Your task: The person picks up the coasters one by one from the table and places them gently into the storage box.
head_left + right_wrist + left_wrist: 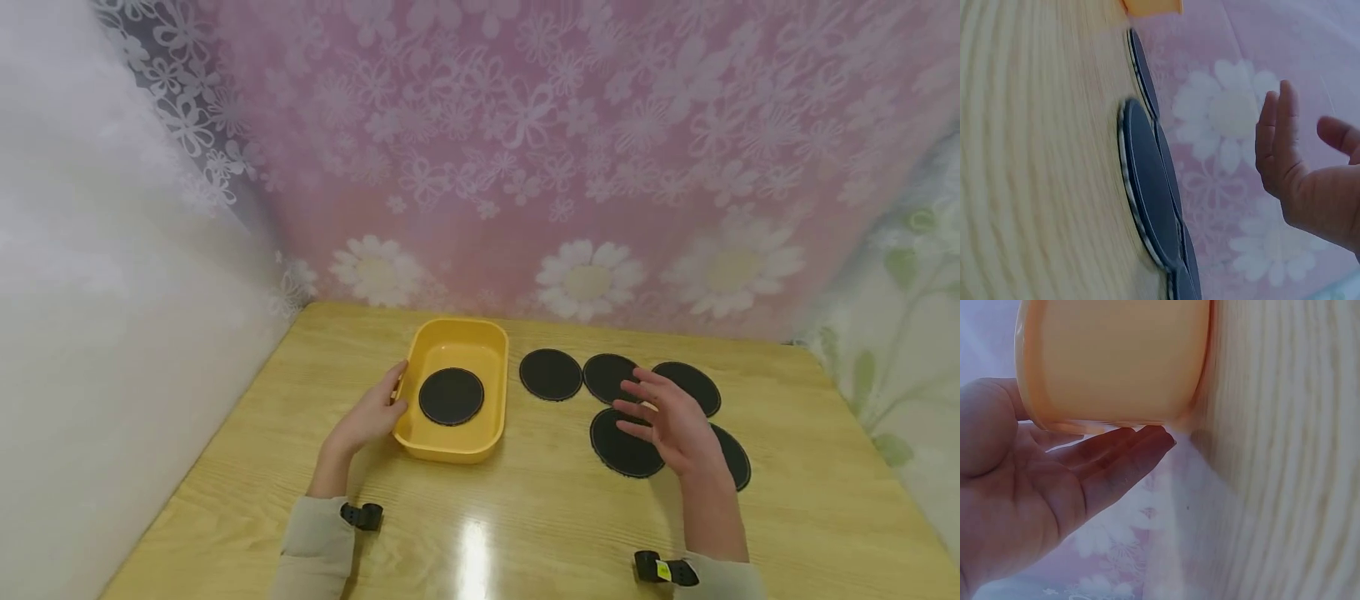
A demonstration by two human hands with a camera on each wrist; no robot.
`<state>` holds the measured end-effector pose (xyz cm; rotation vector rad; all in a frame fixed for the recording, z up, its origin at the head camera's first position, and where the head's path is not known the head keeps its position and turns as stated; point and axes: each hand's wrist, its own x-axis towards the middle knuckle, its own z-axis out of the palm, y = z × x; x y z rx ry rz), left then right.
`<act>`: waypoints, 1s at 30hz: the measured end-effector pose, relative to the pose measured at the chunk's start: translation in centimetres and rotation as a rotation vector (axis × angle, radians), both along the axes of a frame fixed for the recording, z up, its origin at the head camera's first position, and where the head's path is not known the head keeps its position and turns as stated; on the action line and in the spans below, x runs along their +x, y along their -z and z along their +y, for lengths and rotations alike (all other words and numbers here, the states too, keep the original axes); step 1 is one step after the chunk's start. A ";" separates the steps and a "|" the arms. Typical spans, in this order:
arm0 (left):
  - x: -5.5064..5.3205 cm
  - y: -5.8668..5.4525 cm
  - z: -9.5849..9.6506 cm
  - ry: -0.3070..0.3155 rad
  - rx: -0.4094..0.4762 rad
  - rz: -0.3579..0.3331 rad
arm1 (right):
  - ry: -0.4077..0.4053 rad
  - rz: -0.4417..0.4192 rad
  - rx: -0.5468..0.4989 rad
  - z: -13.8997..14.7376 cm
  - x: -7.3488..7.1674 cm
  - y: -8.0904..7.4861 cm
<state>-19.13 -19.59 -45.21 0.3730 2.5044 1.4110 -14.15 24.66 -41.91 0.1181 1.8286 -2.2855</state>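
Observation:
At the left wall of a yellow plastic tray, my left hand grips the side, thumb at the rim. In the left wrist view, the fingers lie along the outside of the tray. One round black coaster with a stitched edge lies inside the tray. My right hand is raised over more black coasters, fingers spread and holding nothing. Beneath it, a near coaster and a right-hand coaster are partly hidden; the right wrist view shows the hand apart from them.
Along the back lie a coaster beside the tray, a middle coaster and a far-right coaster, flat on the wooden table. A pink flowered backdrop rises behind the table's back edge, with a pale one at left.

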 end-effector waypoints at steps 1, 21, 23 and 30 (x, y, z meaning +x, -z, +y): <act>0.1 0.0 -0.2 -0.004 -0.006 0.006 | 0.012 0.014 0.091 0.1 0.1 0.2; 1.2 -0.8 0.5 -0.020 -0.154 0.096 | -0.160 -0.015 1.015 1.7 0.7 2.0; 1.2 -1.2 0.7 -0.023 -0.193 0.131 | -0.164 -0.016 1.037 1.5 0.8 1.8; 1.3 -1.7 0.8 -0.016 -0.262 0.198 | -0.184 -0.011 1.196 1.4 0.8 1.5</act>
